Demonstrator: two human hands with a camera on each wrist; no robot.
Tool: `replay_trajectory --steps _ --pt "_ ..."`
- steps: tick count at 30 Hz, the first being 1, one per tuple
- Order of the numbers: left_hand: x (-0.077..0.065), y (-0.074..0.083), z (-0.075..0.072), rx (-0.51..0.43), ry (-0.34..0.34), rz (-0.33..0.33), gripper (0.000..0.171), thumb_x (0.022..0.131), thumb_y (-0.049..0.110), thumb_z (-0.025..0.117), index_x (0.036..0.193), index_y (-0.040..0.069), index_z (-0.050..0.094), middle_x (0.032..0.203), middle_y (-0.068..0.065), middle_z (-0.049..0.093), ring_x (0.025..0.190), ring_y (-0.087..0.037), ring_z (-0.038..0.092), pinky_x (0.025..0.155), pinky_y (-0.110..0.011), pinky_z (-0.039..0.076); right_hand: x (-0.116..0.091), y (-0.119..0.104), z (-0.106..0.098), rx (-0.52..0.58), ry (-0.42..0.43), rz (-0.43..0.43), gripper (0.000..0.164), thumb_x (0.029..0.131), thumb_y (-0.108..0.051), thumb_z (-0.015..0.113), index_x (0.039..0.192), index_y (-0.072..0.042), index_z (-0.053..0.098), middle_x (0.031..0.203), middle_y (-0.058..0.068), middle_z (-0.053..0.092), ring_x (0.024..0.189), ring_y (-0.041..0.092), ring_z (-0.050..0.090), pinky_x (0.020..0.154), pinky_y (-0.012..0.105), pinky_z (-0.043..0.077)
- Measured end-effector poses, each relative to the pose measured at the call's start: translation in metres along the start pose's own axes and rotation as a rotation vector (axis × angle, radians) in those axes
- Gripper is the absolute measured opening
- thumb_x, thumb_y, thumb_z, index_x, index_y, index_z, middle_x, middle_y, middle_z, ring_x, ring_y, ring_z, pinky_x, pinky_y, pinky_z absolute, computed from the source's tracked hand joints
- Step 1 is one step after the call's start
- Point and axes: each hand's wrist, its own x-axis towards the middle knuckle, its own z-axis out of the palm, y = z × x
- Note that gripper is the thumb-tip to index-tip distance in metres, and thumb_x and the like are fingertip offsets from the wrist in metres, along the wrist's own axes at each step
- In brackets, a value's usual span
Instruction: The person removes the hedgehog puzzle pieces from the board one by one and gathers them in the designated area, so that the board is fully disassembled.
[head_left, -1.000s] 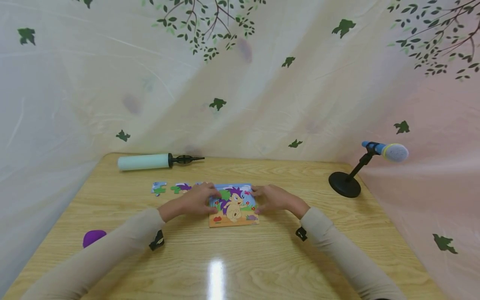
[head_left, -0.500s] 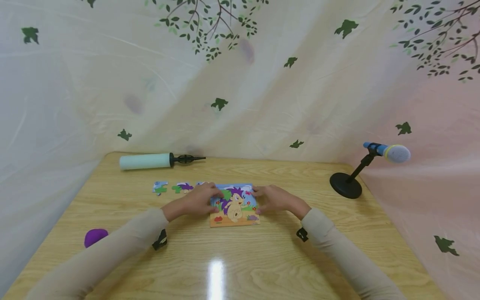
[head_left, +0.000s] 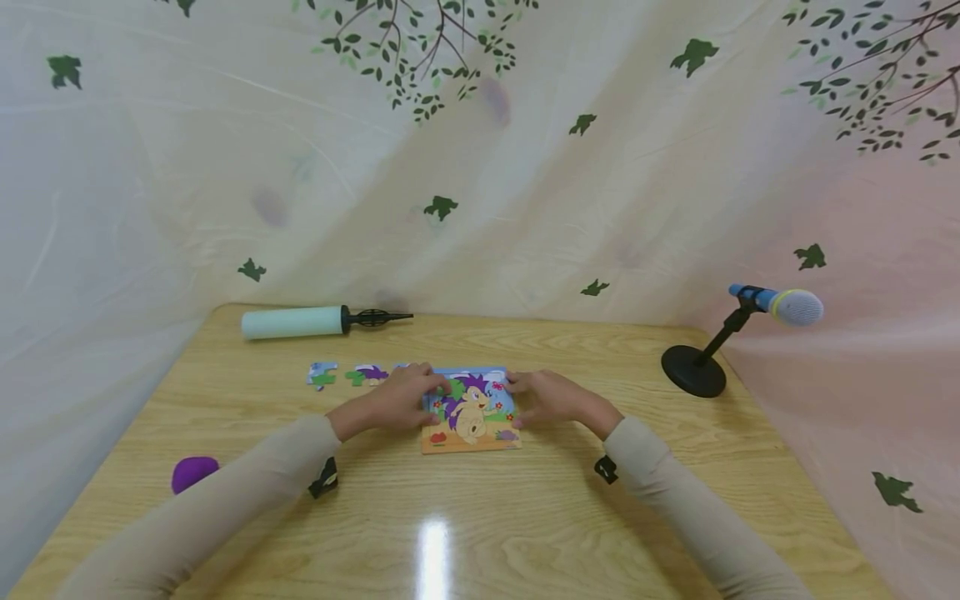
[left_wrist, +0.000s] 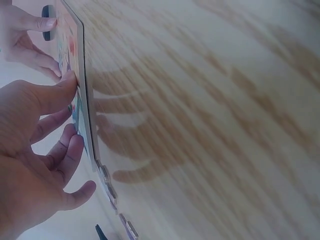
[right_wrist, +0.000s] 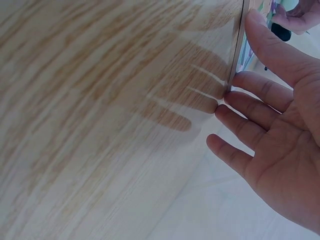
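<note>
A hedgehog jigsaw puzzle (head_left: 471,408) in a flat rectangular board lies on the table in the head view. My left hand (head_left: 402,398) is at its left side, with thumb and fingertips touching the picture near the edge. Along the opposite edge rests my right hand (head_left: 551,397), its fingers extended and its thumb at the board's rim. The right wrist view shows the right fingers (right_wrist: 245,117) reaching past the board's side. Loose puzzle pieces (head_left: 322,374) lie to the left, one partly hidden behind my left hand.
At the back left lies a pale blue hand pump (head_left: 294,322) with a black nozzle. A toy microphone (head_left: 787,306) on a black stand occupies the right back. Beside my left sleeve sits a purple object (head_left: 193,473). A leaf-printed curtain (head_left: 495,167) hangs behind the table.
The whole head view has shifted slightly. Both hands stay at the sides of the puzzle board, with no clear movement of the board or loose pieces.
</note>
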Motion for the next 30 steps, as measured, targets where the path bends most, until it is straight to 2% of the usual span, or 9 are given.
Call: replay_trajectory --steps 8,14,17,23,30 --pt "0.001 0.001 -0.002 -0.033 -0.017 -0.003 0.043 0.089 0.026 0.079 0.128 0.012 0.066 0.108 -0.007 0.058 0.089 -0.016 0.051 0.081 -0.035 0.046 0.001 0.002 -0.001 -0.008 -0.003 -0.011 0.067 0.088 -0.027 0.081 0.139 0.006 0.055 0.156 0.026 0.041 0.145 0.043 0.04 0.116 0.052 0.038" --pt "0.003 0.0 -0.002 -0.035 -0.029 -0.011 0.042 0.09 0.025 0.078 0.128 0.013 0.066 0.108 -0.007 0.058 0.089 -0.016 0.051 0.081 -0.034 0.046 0.002 0.001 -0.002 -0.044 0.016 -0.027 0.068 0.087 -0.028 0.082 0.141 0.002 0.056 0.156 0.022 0.044 0.144 0.043 0.043 0.116 0.054 0.038" --pt "0.003 0.0 -0.003 -0.034 -0.035 -0.01 0.041 0.09 0.026 0.078 0.127 0.013 0.066 0.109 -0.008 0.058 0.089 -0.016 0.051 0.081 -0.035 0.046 0.003 -0.004 -0.002 -0.027 0.009 -0.056 0.065 0.086 -0.023 0.082 0.143 -0.002 0.057 0.157 0.018 0.045 0.146 0.04 0.042 0.116 0.055 0.038" --pt "0.003 0.003 -0.004 -0.025 -0.044 -0.022 0.042 0.09 0.026 0.078 0.128 0.013 0.066 0.11 -0.008 0.059 0.09 -0.017 0.052 0.082 -0.037 0.047 0.004 -0.021 0.001 0.023 -0.072 -0.126 0.053 0.091 -0.016 0.076 0.142 -0.01 0.061 0.156 0.01 0.048 0.146 0.033 0.044 0.115 0.051 0.041" --pt "0.005 0.001 -0.002 -0.013 -0.04 -0.019 0.041 0.09 0.028 0.078 0.127 0.015 0.066 0.109 -0.006 0.059 0.089 -0.016 0.052 0.083 -0.038 0.046 0.005 -0.024 0.007 -0.029 -0.086 -0.219 0.046 0.095 -0.014 0.072 0.139 -0.007 0.062 0.153 0.013 0.051 0.139 0.034 0.051 0.109 0.046 0.048"
